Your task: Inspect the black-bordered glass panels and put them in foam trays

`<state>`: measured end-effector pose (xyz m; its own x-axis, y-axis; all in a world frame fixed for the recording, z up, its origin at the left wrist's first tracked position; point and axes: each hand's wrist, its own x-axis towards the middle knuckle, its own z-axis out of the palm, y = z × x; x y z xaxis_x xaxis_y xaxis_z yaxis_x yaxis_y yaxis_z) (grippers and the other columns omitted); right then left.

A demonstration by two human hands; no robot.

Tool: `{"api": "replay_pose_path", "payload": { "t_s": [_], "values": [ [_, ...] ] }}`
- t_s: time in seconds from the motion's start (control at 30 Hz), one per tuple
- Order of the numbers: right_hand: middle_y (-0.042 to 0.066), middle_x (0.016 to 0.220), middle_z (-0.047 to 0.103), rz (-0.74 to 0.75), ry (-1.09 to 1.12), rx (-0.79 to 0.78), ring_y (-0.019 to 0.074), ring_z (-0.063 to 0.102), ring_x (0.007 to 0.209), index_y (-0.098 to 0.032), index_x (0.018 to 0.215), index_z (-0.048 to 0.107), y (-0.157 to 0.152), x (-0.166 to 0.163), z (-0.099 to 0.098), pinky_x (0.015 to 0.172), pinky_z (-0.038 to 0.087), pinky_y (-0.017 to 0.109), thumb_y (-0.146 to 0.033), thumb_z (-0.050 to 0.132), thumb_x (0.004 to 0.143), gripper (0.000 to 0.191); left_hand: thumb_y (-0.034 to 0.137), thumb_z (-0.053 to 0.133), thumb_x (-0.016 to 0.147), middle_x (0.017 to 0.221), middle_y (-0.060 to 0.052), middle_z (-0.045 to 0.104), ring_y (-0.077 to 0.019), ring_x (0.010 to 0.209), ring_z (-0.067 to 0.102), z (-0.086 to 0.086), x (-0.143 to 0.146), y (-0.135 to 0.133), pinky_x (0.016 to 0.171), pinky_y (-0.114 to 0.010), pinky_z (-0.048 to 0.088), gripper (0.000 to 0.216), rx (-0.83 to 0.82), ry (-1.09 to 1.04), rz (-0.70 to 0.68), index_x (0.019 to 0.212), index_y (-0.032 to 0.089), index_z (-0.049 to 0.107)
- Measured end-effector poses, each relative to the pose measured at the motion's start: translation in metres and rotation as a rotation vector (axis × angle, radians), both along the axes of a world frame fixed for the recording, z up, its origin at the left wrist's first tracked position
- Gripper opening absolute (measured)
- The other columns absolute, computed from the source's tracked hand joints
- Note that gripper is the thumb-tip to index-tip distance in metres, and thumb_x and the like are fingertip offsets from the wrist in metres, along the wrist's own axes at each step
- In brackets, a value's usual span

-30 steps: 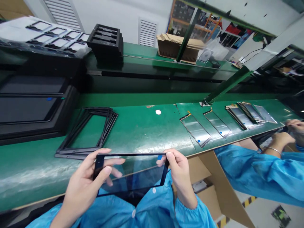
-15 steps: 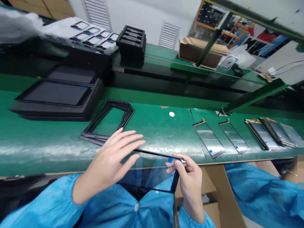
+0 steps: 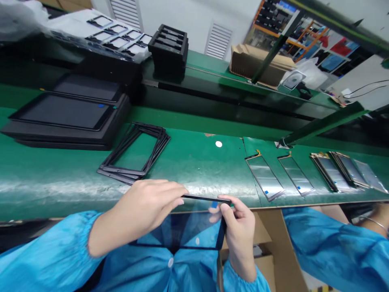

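Observation:
A clear glass touch panel (image 3: 197, 231) with a black border and a small blue tab is held up in front of my chest, over the bench's near edge. Its right corner is pinched in my right hand (image 3: 239, 225), thumb on the near face and fingers behind. My left hand (image 3: 148, 207) has its fingers pressed together along the upper edge, with the thumb on the near side, gripping the panel's left part and hiding that corner. Just beyond my left hand, a loose stack of black rectangular frames (image 3: 113, 170) lies on the green bench (image 3: 194, 166).
Black-framed screens (image 3: 65, 111) rest on dark foam at left. Right of centre lie two glass panels (image 3: 265, 176), then several stacked ones (image 3: 330, 172). A cardboard box (image 3: 282, 251) stands below the edge. A co-worker's blue sleeve (image 3: 331, 243) is at right; a green post (image 3: 325, 123) rises behind.
My left hand has gone from spread fingers above the panel's edge to closed fingers on it. The right hand keeps its grip, and the panel has tilted slightly.

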<state>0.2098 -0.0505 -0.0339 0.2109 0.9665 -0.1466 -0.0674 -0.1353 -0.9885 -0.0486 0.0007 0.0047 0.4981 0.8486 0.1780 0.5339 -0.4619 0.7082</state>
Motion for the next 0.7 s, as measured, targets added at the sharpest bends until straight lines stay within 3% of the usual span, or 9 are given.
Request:
{"api": "replay_pose_path", "payload": {
  "t_s": [0.13, 0.23, 0.47, 0.53, 0.6, 0.7],
  "values": [
    [0.006, 0.068, 0.083, 0.1, -0.013, 0.02, 0.0247, 0.08, 0.053, -0.019, 0.101, 0.083, 0.002, -0.014, 0.001, 0.054, 0.067, 0.029, -0.044, 0.079, 0.093, 0.027, 0.029, 0.061, 0.101, 0.1, -0.005, 0.086, -0.0248, 0.085, 0.082, 0.004, 0.016, -0.001, 0.072, -0.028, 0.061, 0.03, -0.078, 0.018, -0.069, 0.123, 0.032, 0.081],
    [0.006, 0.079, 0.085, 0.142, -0.049, 0.053, 0.0229, 0.08, 0.054, -0.02, 0.101, 0.084, 0.002, -0.025, 0.002, 0.054, 0.066, 0.028, -0.041, 0.077, 0.094, 0.023, 0.026, 0.059, 0.103, 0.092, -0.003, 0.085, -0.0237, 0.077, 0.081, 0.002, 0.027, -0.001, 0.065, -0.026, 0.058, 0.028, -0.1, 0.002, -0.116, 0.119, 0.032, 0.082],
    [0.002, 0.074, 0.084, 0.212, -0.086, 0.062, 0.0221, 0.082, 0.06, -0.023, 0.103, 0.086, 0.008, -0.028, 0.008, 0.062, 0.067, 0.028, -0.035, 0.075, 0.093, 0.019, 0.033, 0.057, 0.106, 0.107, -0.005, 0.087, -0.0274, 0.093, 0.083, -0.008, 0.021, 0.0, 0.077, -0.03, 0.06, 0.031, -0.13, -0.04, -0.105, 0.121, 0.032, 0.084],
    [0.001, 0.073, 0.084, 0.319, -0.009, 0.019, 0.0238, 0.084, 0.068, -0.025, 0.123, 0.082, 0.013, -0.023, 0.01, 0.072, 0.069, 0.033, -0.042, 0.077, 0.093, 0.035, 0.034, 0.059, 0.105, 0.106, -0.004, 0.087, -0.0259, 0.087, 0.083, -0.009, 0.018, 0.0, 0.077, -0.03, 0.062, 0.032, -0.246, -0.096, -0.082, 0.129, 0.034, 0.081],
    [0.004, 0.079, 0.086, 0.403, 0.107, -0.038, 0.0264, 0.085, 0.08, -0.025, 0.142, 0.072, 0.017, -0.015, 0.008, 0.083, 0.068, 0.041, -0.053, 0.077, 0.093, 0.056, 0.037, 0.059, 0.106, 0.102, -0.005, 0.087, -0.0234, 0.076, 0.082, -0.011, 0.016, -0.003, 0.072, -0.03, 0.064, 0.036, -0.461, -0.2, -0.054, 0.137, 0.031, 0.077],
    [0.012, 0.099, 0.087, 0.317, 0.212, -0.101, 0.0298, 0.086, 0.085, -0.021, 0.132, 0.078, 0.021, -0.005, -0.001, 0.083, 0.069, 0.044, -0.066, 0.073, 0.092, 0.06, 0.045, 0.058, 0.106, 0.105, -0.012, 0.086, -0.0255, 0.081, 0.084, -0.017, 0.015, -0.012, 0.068, -0.03, 0.066, 0.042, -0.78, -0.426, 0.102, 0.138, 0.022, 0.075]
  ]
}}
